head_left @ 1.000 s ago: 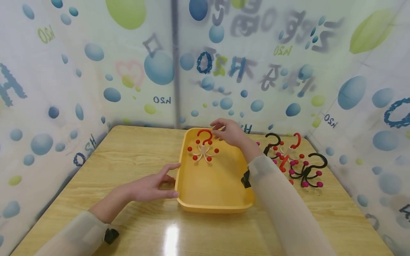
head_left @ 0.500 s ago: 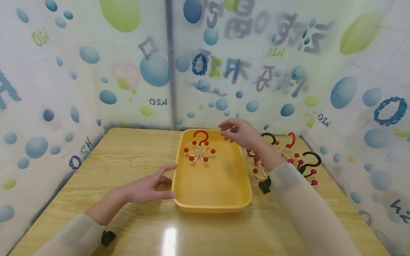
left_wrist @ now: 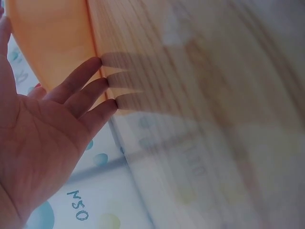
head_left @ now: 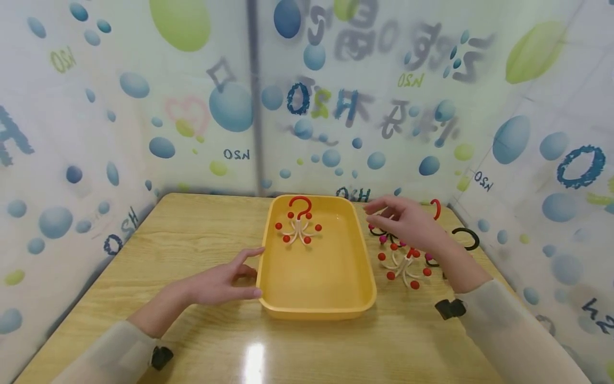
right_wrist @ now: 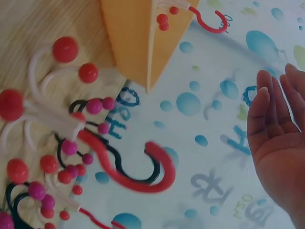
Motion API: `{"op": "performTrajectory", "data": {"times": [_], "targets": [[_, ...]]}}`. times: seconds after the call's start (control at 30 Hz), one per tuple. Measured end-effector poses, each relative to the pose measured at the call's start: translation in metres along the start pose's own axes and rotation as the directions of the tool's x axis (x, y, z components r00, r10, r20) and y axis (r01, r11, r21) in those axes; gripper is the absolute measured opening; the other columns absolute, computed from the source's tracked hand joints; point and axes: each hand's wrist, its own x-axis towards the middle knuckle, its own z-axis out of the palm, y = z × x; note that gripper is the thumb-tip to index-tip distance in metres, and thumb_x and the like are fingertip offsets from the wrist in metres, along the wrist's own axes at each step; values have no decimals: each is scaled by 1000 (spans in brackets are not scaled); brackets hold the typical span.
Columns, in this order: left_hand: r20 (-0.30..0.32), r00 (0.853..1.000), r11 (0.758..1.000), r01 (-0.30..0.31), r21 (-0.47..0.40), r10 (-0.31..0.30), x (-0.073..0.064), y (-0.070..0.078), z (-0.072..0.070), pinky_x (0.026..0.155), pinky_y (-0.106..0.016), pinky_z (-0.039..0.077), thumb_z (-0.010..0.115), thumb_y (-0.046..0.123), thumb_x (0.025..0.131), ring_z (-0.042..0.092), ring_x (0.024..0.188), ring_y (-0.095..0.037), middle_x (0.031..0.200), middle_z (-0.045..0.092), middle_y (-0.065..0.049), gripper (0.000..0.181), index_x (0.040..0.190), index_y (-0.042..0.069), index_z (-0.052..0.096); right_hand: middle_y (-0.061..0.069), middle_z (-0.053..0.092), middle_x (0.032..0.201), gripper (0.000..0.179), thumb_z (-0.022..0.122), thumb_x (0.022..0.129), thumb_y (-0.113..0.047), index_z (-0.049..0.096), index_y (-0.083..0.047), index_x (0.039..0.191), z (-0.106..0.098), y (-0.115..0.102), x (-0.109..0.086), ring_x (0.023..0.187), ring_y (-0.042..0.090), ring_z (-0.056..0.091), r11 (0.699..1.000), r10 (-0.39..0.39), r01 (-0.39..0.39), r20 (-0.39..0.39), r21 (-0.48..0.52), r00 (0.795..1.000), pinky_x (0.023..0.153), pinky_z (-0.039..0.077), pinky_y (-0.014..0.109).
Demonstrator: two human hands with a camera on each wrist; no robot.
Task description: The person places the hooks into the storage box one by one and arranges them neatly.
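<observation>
A yellow tray (head_left: pixel 316 309) stands on the table, and a multi-arm hook (head_left: pixel 299 226) lies in its far left part, cream with red ball tips and a red top hook. My left hand (head_left: pixel 218 282) touches the tray's left side with fingers and thumb spread; in the left wrist view, its fingertips (left_wrist: pixel 107 83) reach the orange-looking tray wall. To the right of the tray, my right hand (head_left: pixel 405 220) hovers with relaxed fingers and nothing held. Below it sits another cream-and-red hook (head_left: pixel 405 265), large and near in the right wrist view. The hand partly hides more hooks.
Black hooks with magenta tips, one with its curved top (head_left: pixel 467 237) showing, lie at the table's right side beside another red-topped hook (head_left: pixel 435 208). The wooden table (head_left: pixel 206 224) meets patterned curtains (head_left: pixel 201 160) at the back and sides.
My right hand has moved right, from above the tray's far end to over the hooks beside it. My left hand stays at the tray's side. The view has shifted slightly.
</observation>
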Motion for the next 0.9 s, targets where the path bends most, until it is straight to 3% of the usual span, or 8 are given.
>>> {"op": "performTrajectory", "data": {"times": [0.23, 0.47, 0.73, 0.9], "targets": [[0, 1000, 1000, 20, 10, -20, 0, 1, 0, 123, -73, 38, 72, 52, 105, 56, 149, -44, 153, 67, -16, 95, 175, 26, 12, 6, 77, 111, 28, 75, 107, -31, 76, -19, 132, -14, 27, -35, 86, 18, 67, 1000, 17, -18, -61, -15, 998, 66, 59, 27], [0, 1000, 1000, 9, 13, -9, -1, 1, 1, 122, -73, 40, 72, 51, 106, 57, 148, -44, 152, 67, -15, 96, 175, 24, 11, 8, 79, 114, 27, 73, 109, -27, 76, -15, 132, -23, 51, -61, 83, 6, 69, 999, 12, -16, -113, -33, 993, 66, 59, 27], [-1, 1000, 1000, 10, 10, -10, 0, 1, 0, 123, -73, 39, 72, 51, 106, 56, 149, -44, 153, 66, -16, 96, 175, 25, 11, 9, 79, 112, 30, 68, 111, -28, 74, -12, 136, -32, 79, -70, 83, 2, 71, 998, 28, -36, -151, -52, 988, 66, 58, 27], [-3, 1000, 1000, 24, 16, -24, 0, 1, 0, 124, -73, 38, 72, 52, 105, 56, 150, -44, 153, 66, -16, 96, 175, 26, 11, 14, 78, 111, 37, 65, 113, -30, 71, -12, 144, -33, 93, -70, 71, 8, 64, 996, 76, -81, -111, -38, 991, 53, 46, 31]]}}
